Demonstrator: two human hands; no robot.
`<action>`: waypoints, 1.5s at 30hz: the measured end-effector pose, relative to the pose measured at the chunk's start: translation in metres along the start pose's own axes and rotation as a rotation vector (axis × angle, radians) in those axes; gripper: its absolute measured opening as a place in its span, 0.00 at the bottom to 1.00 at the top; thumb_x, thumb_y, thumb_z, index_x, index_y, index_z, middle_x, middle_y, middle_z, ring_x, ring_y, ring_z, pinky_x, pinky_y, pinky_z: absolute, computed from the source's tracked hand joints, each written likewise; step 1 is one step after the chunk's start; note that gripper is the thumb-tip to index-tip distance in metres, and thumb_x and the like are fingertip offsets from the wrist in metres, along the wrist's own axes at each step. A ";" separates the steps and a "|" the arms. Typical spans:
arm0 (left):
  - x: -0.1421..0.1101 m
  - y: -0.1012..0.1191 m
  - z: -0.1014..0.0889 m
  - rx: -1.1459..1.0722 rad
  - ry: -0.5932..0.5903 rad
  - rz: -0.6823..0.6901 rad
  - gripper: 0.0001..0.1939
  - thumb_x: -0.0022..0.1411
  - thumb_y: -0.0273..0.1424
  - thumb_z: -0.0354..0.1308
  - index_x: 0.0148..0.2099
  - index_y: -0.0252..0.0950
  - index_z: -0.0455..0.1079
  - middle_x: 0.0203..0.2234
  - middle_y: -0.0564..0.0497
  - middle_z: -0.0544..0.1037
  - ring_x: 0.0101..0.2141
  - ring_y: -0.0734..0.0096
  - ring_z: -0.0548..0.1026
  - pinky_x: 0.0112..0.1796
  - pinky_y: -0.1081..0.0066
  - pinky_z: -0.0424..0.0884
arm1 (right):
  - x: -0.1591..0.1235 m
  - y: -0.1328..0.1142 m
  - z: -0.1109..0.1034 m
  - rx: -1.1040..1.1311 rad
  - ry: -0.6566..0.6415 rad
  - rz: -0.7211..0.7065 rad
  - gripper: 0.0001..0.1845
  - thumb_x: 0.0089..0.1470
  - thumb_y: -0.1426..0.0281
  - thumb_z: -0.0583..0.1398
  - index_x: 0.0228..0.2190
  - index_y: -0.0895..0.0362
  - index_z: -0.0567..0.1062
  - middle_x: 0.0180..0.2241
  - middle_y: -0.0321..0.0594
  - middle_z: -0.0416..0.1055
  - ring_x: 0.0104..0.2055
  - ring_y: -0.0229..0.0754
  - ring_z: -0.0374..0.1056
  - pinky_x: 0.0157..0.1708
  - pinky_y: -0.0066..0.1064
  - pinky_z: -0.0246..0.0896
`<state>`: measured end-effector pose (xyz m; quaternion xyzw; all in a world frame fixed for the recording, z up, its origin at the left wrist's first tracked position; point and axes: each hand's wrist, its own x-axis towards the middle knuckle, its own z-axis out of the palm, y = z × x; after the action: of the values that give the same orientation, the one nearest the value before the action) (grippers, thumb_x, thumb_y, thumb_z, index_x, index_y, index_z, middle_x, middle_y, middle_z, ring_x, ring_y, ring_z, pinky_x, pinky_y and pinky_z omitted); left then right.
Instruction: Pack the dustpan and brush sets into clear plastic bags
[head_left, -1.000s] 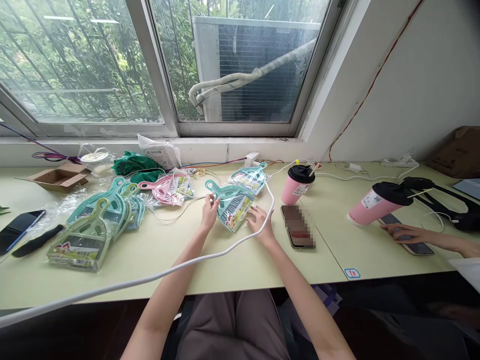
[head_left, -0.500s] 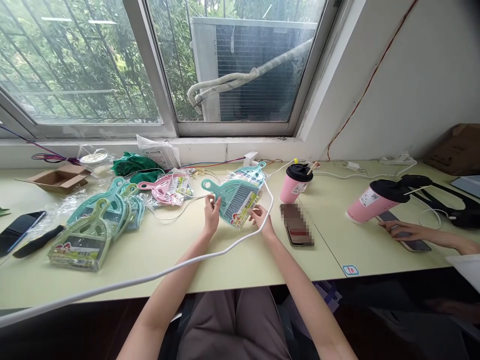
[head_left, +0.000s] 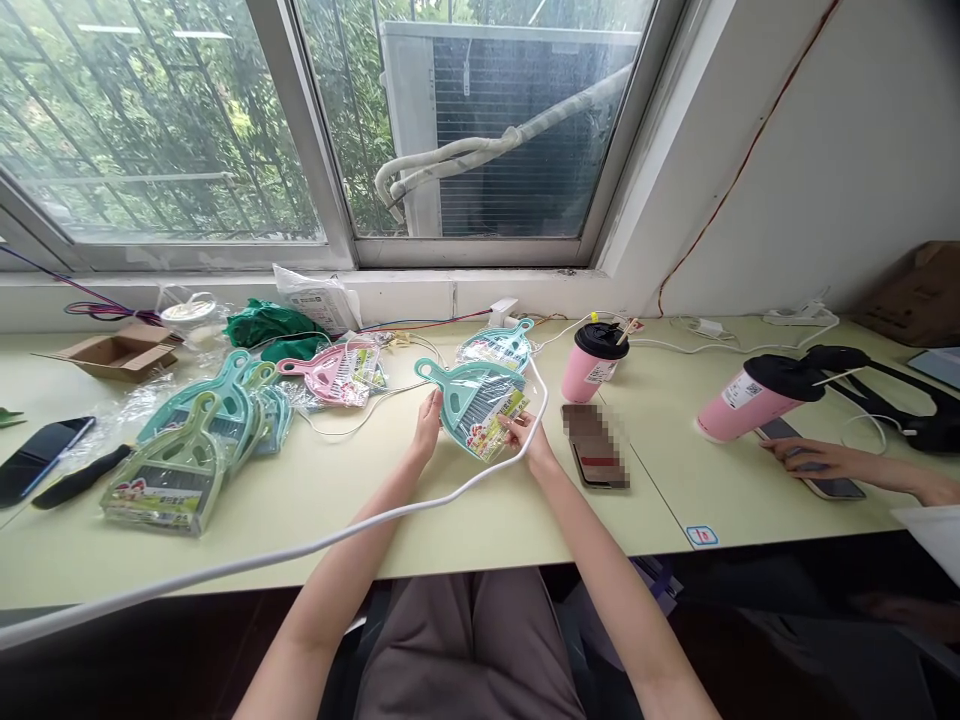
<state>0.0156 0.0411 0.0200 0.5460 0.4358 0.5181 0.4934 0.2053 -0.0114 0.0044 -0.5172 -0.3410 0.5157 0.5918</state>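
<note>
Between my hands, a turquoise dustpan and brush set [head_left: 480,400] in clear wrapping is held tilted above the table. My left hand [head_left: 428,422] grips its left edge, fingers partly behind it. My right hand [head_left: 529,434] is closed on the lower right corner, by the printed label. Just behind it lies another turquoise set [head_left: 499,343]. A pink set [head_left: 334,375] rests to the left. Farther left, several wrapped sets are piled, with a green one [head_left: 166,480] in front. A white cable [head_left: 390,518] runs across the view in front of my hands.
Right of my hands lie a phone [head_left: 598,450] and a pink cup [head_left: 594,362]. Another pink cup [head_left: 750,398] leans near a co-worker's hand [head_left: 817,460] on a phone. On the left are an open cardboard box [head_left: 120,355], a black-handled tool [head_left: 82,478] and a dark phone [head_left: 45,460].
The held turquoise dustpan set has shifted slightly right and turned a little, its handle tipping more upright. Both hands keep hold of it. The view has tilted slightly.
</note>
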 end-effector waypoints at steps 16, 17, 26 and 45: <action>0.012 0.004 -0.029 -0.185 -0.349 -0.122 0.28 0.46 0.52 0.66 0.38 0.32 0.77 0.32 0.42 0.81 0.36 0.59 0.78 0.42 0.59 0.73 | -0.001 -0.007 -0.003 0.059 0.097 -0.069 0.23 0.29 0.56 0.72 0.21 0.56 0.68 0.12 0.30 0.64 0.15 0.33 0.58 0.14 0.25 0.45; 0.014 0.003 -0.029 -0.174 -0.354 -0.132 0.27 0.46 0.52 0.66 0.37 0.31 0.77 0.32 0.42 0.81 0.35 0.60 0.78 0.43 0.59 0.73 | -0.001 -0.007 -0.002 0.052 0.097 -0.072 0.23 0.30 0.56 0.72 0.21 0.56 0.68 0.12 0.30 0.64 0.15 0.33 0.59 0.14 0.25 0.45; 0.031 -0.005 -0.052 -0.158 0.026 -0.154 0.22 0.48 0.45 0.67 0.37 0.31 0.74 0.31 0.41 0.80 0.31 0.62 0.79 0.36 0.64 0.75 | 0.001 -0.010 -0.007 0.036 0.096 -0.085 0.22 0.28 0.60 0.72 0.23 0.57 0.71 0.22 0.35 0.71 0.14 0.30 0.56 0.14 0.27 0.50; 0.011 0.010 -0.037 0.707 0.401 0.714 0.04 0.63 0.31 0.56 0.36 0.40 0.72 0.41 0.48 0.75 0.46 0.62 0.70 0.49 0.59 0.65 | -0.003 -0.011 -0.010 0.214 0.153 0.004 0.24 0.26 0.67 0.75 0.25 0.59 0.70 0.22 0.30 0.68 0.16 0.25 0.55 0.13 0.21 0.48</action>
<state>-0.0210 0.0542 0.0302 0.6832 0.4565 0.5696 -0.0200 0.2169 -0.0159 0.0135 -0.4895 -0.2367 0.5096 0.6668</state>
